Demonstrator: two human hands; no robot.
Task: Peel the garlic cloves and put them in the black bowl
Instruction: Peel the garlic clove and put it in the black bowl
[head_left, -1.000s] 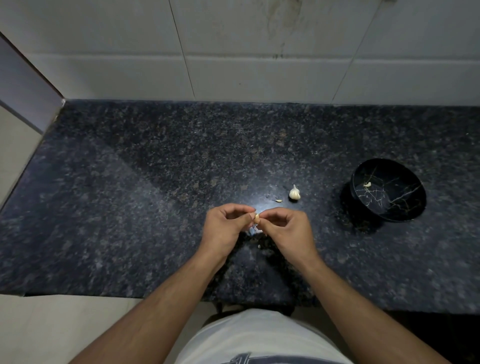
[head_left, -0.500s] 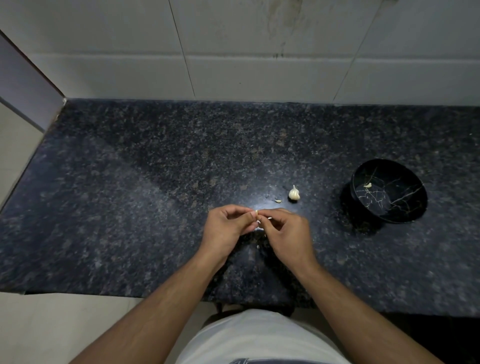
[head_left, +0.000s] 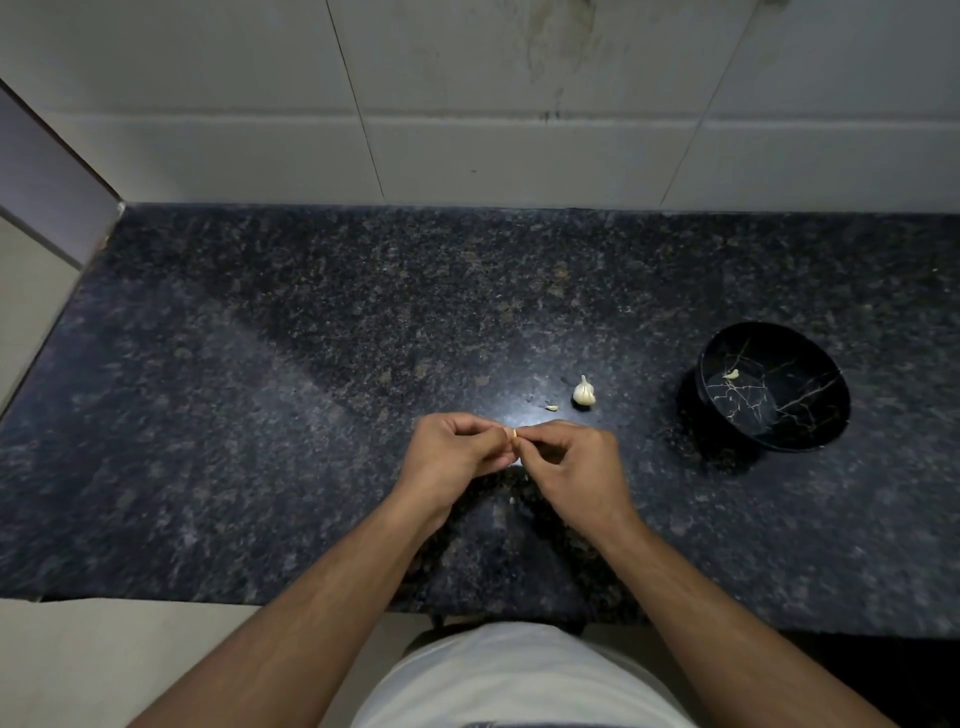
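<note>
My left hand (head_left: 457, 452) and my right hand (head_left: 571, 467) meet fingertip to fingertip over the dark granite counter (head_left: 260, 415). Between them they pinch a small garlic clove (head_left: 514, 435), mostly hidden by the fingers. Just beyond the hands a garlic bulb (head_left: 583, 392) sits upright on the counter, with a small loose piece (head_left: 551, 408) to its left. The black bowl (head_left: 810, 431) with pale vein lines stands to the right, and one peeled clove (head_left: 731, 374) lies inside it.
A white tiled wall (head_left: 519, 130) closes off the back of the counter. The counter's front edge runs just before my body. A small pale scrap (head_left: 512, 501) lies on the counter below the hands.
Both hands stay together at the same spot. The fingers have shifted slightly on the clove, which shows less than a second ago.
</note>
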